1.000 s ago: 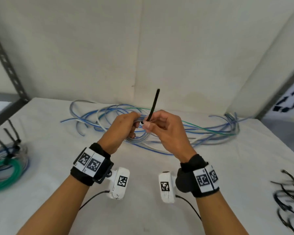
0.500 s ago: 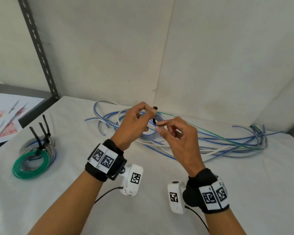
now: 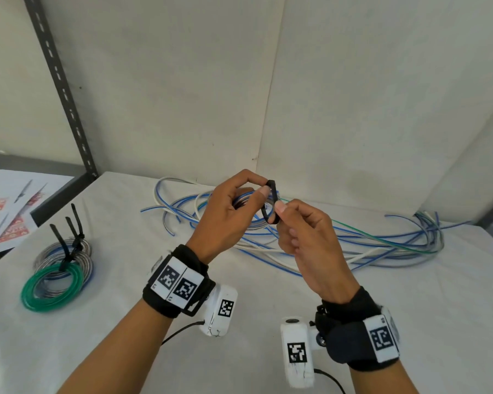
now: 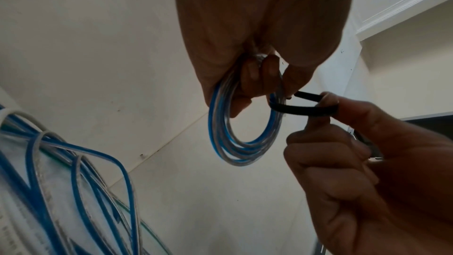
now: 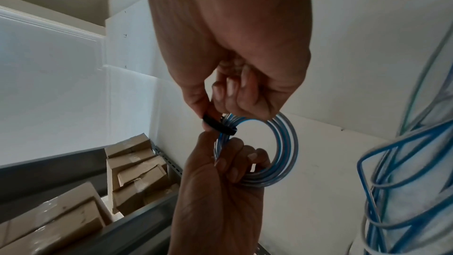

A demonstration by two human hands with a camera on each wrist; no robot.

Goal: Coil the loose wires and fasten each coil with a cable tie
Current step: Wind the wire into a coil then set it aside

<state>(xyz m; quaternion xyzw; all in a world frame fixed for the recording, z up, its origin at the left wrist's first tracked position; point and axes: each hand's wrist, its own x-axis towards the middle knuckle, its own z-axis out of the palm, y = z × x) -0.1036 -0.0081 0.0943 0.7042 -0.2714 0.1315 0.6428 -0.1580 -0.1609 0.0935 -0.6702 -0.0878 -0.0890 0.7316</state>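
White cloth covers the table (image 3: pixel 410 322), which is walled by pale panels; a perforated metal upright (image 3: pixel 63 86) stands at 10 o'clock.

Your left hand (image 3: pixel 225 220) holds the blue-and-clear coil (image 4: pixel 245 143) above the table centre, fingers curled round its strands. Your right hand (image 3: pixel 305 237) pinches the black cable tie (image 3: pixel 271 203) between thumb and forefinger, its other fingers folded. The tie is bent into a loop around the coil's strands.

The head view hides most of the coil behind your hands. The left wrist view shows the full ring of the coil hanging below your fingers, with the tie passing round its upper right side. The right wrist view shows the tie flat against the strands, and stacked cardboard boxes (image 5: pixel 132 174) at 8 o'clock that no other view shows.

Loose wires (image 3: pixel 353 243) lie tangled from 12 to 2 o'clock. Three tied coils (image 3: pixel 57 274) sit stacked at 9 o'clock, the green one nearest you. Printed sheets (image 3: pixel 3 217) lie beyond the table's left edge.
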